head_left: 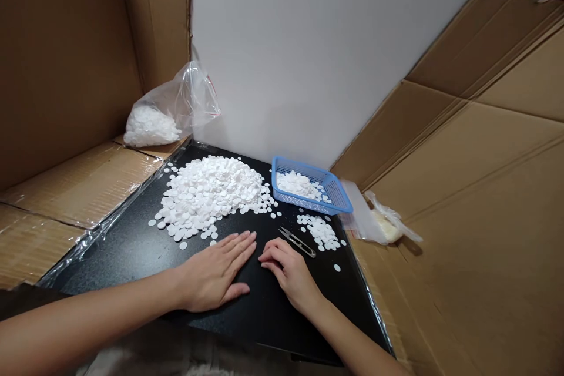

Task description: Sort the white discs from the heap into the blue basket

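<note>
Forearms (101, 317) reach in from the lower edge over a black table (114, 264). The left hand (215, 273) lies palm down and flat, its four fingers close together and the thumb spread well out to the side; nothing shows in its grasp. Near it, with a strip of bare tabletop between, the right hand (291, 273) is half curled, thumb and finger tips close to each other; whether they pinch anything I cannot tell.

Just past the right hand lies a pair of metal snips (298, 242), tips pointing away and to the left. To the right of the snips is a small, loose group of white discs (321, 231), with a single disc (337, 268) apart from it, nearer the person. Beyond the left hand's fingertips rises a large pile (215, 191) of similar discs, strays around its edge. To the right of the pile stands a blue basket (343, 201) with more discs inside.

Past the table's right edge, a clear bag (388, 224) with something pale yellow inside lies on cardboard (476, 235). At the far left sits a larger clear bag (152, 126) of white pieces. Behind stands a grey wall (282, 59).
</note>
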`<state>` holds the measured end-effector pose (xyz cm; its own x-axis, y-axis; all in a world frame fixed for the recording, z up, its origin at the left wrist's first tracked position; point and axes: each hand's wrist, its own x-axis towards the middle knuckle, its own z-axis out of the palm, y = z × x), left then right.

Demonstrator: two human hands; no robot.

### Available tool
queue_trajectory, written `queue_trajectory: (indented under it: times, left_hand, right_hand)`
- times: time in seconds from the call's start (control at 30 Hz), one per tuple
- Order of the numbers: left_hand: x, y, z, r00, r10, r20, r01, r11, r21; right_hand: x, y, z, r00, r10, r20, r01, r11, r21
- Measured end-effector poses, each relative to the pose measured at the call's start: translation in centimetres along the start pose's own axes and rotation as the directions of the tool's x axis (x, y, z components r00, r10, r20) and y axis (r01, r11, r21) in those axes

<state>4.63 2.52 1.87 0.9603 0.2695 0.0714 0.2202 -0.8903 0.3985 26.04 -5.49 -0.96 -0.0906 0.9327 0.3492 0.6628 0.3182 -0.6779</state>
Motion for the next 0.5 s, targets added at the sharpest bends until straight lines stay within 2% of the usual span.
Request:
queue_trajectory:
  times: [0.07, 0.13, 0.2, 0.23, 0.27, 0.3, 0.33, 0.37, 0.4, 0.43, 0.47, 0.5]
  left_hand:
    - [-1.5, 1.6, -0.2, 0.988, 0.133, 0.085, -0.130, 0.991, -0.039]
    - [-3.0, 2.9, -0.2, 0.944, 0.297, 0.144, -0.279, 0.951, -0.134]
    - [-3.7, 3.3, -0.3, 0.915, 0.385, 0.118, -0.356, 0.910, -0.213]
    - [-3.6, 3.0, -0.5, 0.916, 0.386, 0.106, -0.356, 0.906, -0.230]
    - [-3.3, 2.5, -0.7, 0.937, 0.337, 0.095, -0.311, 0.925, -0.216]
    - [-2.8, 2.0, -0.9, 0.967, 0.241, 0.085, -0.224, 0.959, -0.171]
    - [-2.2, 1.5, -1.1, 0.993, 0.118, 0.025, -0.115, 0.986, -0.118]
    - [-1.7, 1.2, -1.1, 1.000, 0.022, -0.011, -0.022, 0.997, -0.076]
    - [-1.3, 1.2, -1.1, 1.000, -0.022, 0.002, 0.022, 0.998, -0.053]
    - [-1.1, 1.6, -0.9, 0.999, 0.001, 0.049, 0.002, 0.999, -0.053]
    - [-1.0, 2.2, -0.7, 0.990, 0.089, 0.105, -0.079, 0.992, -0.095]
    - [-1.1, 3.0, -0.3, 0.964, 0.229, 0.137, -0.204, 0.963, -0.176]
  right_hand:
    - [-0.2, 0.2, -0.2, 1.000, -0.025, -0.006, 0.025, 0.999, -0.030]
    - [-0.2, 0.4, -0.3, 0.998, -0.065, -0.004, 0.064, 0.994, -0.083]
    - [0.0, 0.6, -0.3, 0.993, -0.112, 0.019, 0.114, 0.984, -0.136]
    - [0.1, 0.6, -0.3, 0.991, -0.132, 0.035, 0.136, 0.979, -0.154]
    - [0.2, 0.7, -0.3, 0.988, -0.146, 0.045, 0.151, 0.975, -0.163]
    - [0.4, 0.8, -0.3, 0.988, -0.148, 0.044, 0.153, 0.975, -0.163]
    - [0.5, 0.8, -0.3, 0.990, -0.138, 0.030, 0.141, 0.978, -0.152]
    - [0.6, 0.9, -0.3, 0.993, -0.115, 0.000, 0.114, 0.985, -0.130]
    - [0.7, 1.0, -0.3, 0.996, -0.077, -0.042, 0.073, 0.992, -0.098]
    - [0.7, 1.2, -0.3, 0.995, -0.031, -0.092, 0.025, 0.998, -0.058]
    - [0.7, 1.3, -0.3, 0.989, 0.020, -0.149, -0.022, 1.000, -0.014]
    - [0.6, 1.5, -0.4, 0.977, 0.070, -0.204, -0.066, 0.997, 0.031]
